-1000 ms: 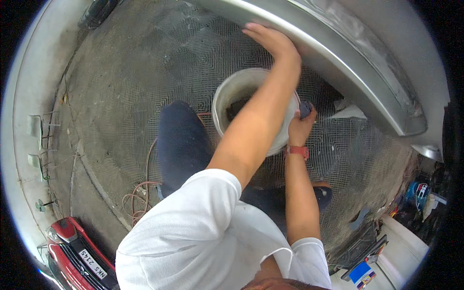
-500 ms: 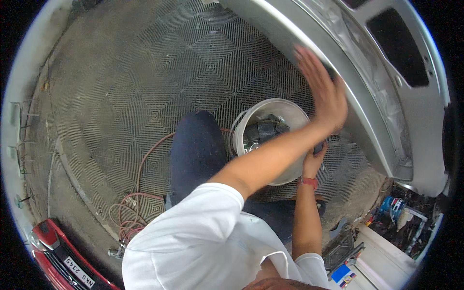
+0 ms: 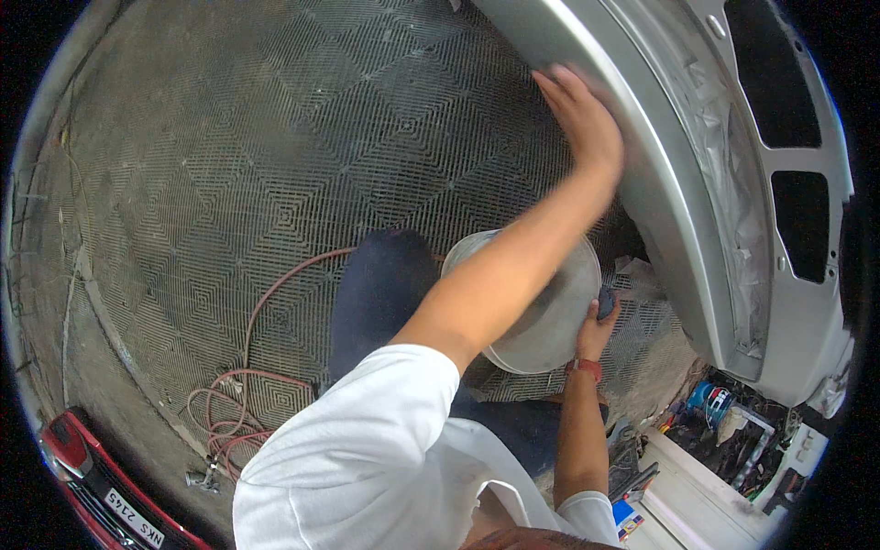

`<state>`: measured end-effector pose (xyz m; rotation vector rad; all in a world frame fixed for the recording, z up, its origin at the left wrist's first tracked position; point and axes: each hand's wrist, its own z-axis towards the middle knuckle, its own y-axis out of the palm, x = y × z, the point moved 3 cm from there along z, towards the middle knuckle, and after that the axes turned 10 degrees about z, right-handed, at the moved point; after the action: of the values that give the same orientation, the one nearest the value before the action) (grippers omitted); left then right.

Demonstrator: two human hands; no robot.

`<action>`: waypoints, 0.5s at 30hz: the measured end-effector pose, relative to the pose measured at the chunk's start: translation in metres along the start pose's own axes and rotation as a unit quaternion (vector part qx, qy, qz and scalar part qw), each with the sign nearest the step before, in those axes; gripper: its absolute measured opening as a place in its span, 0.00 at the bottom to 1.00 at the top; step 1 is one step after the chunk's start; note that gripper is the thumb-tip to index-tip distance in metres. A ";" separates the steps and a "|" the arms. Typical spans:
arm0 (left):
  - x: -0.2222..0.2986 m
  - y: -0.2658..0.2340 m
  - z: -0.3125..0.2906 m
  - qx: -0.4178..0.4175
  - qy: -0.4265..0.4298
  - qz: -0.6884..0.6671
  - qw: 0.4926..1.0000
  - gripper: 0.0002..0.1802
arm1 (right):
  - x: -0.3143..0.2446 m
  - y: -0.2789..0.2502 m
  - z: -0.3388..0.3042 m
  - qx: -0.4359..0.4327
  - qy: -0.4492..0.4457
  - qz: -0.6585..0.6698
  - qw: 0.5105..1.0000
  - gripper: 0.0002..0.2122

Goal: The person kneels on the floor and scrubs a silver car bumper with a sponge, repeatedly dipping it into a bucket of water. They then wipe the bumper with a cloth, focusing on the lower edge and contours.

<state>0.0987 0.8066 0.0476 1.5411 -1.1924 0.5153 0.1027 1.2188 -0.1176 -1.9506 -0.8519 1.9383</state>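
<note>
My left hand lies on the inner side of a curved silver car panel, fingers stretched out and holding nothing. The palm seems to rest against the panel, though the exact contact is partly hidden. Beside the rim of a pale bucket, my right hand grips a small dark block, which looks like a sanding block. A red watch is on the right wrist. My left forearm crosses above the bucket and covers much of its inside.
Ridged mats cover the floor. A reddish hose runs from behind my knee to a coil at lower left, near a red car's front. At lower right, a blue can stands among clutter beside white boards.
My left hand has slid farther up along the panel. My view has shifted a little. The forearm now hides the dark contents of the bucket. My right hand keeps hold of the block.
</note>
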 end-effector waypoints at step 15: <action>0.045 -0.029 0.086 -0.056 0.050 -0.094 0.993 0.54 | -0.022 0.005 -0.008 -0.012 -0.005 0.008 1.000 0.31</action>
<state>0.1204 0.7078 0.0421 1.4963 -0.9706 0.3898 0.1127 1.2039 -0.1017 -1.9691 -0.8672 1.9576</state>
